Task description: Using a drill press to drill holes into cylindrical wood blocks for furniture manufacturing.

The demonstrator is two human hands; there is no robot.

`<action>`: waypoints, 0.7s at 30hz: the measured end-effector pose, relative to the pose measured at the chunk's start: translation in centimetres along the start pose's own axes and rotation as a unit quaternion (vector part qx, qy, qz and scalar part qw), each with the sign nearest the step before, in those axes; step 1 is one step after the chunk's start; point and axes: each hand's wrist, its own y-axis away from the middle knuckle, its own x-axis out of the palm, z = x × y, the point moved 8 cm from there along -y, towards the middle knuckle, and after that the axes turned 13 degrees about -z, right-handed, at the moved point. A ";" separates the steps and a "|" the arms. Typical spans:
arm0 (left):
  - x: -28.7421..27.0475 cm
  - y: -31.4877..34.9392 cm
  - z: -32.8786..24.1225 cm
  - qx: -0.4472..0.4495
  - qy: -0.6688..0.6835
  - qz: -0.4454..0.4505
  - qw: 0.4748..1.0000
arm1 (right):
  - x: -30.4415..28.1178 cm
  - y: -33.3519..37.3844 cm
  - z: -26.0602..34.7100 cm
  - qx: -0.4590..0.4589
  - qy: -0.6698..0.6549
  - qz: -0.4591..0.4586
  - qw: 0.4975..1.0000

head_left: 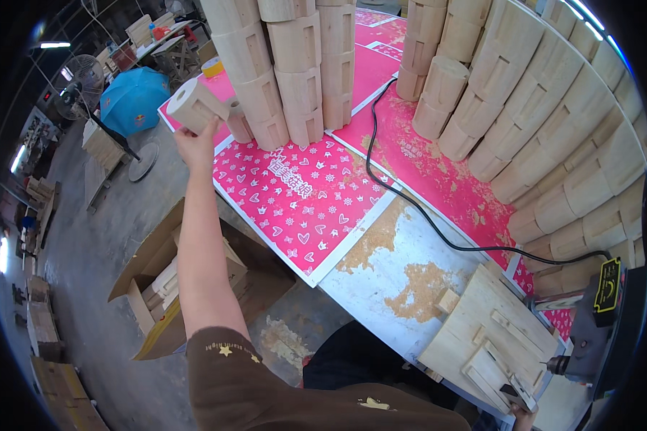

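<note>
My left hand (pixel 197 144), arm stretched out to the far left, is closed round a pale wooden cylinder (pixel 198 108) with a round hole in its end and a slot in its side. It holds the cylinder just above the pink table's edge, beside a shorter wooden cylinder (pixel 239 122) and tall stacks of similar cylinders (pixel 292 72). At the lower right, my right hand (pixel 525 418) is by a metal fitting (pixel 517 395) on the end of a wooden jig (pixel 496 337). Most of its fingers are hidden, so its grip cannot be told.
A drill chuck (pixel 556 365) on a dark machine faces the jig. Its black cable (pixel 438 231) crosses the sawdust-strewn table (pixel 302 208). Stacked cylinders (pixel 553 151) line the right side. Below my left arm stands an open cardboard box (pixel 147 266); a fan and a blue umbrella (pixel 133 100) are beyond.
</note>
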 end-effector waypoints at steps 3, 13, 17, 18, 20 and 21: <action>3.3 -3.0 3.5 0.006 0.007 0.042 0.999 | 0.7 0.3 0.7 0.006 -0.009 0.013 1.000; 10.0 -2.0 5.2 0.002 -0.046 0.124 0.991 | -0.5 1.3 -0.8 -0.017 -0.005 -0.015 1.000; 9.6 -0.8 4.7 -0.016 0.046 0.151 0.987 | 1.7 2.3 3.2 -0.034 0.005 -0.014 0.999; 9.4 -0.9 5.2 -0.028 0.078 0.175 0.981 | 1.7 2.1 2.8 -0.029 0.002 -0.015 0.999; 9.1 0.0 5.1 -0.052 0.084 0.189 0.977 | 1.0 2.1 2.5 -0.029 -0.002 -0.060 0.998; 9.2 1.4 4.1 -0.063 0.108 0.205 0.971 | 0.7 2.4 2.4 -0.028 0.002 -0.074 0.997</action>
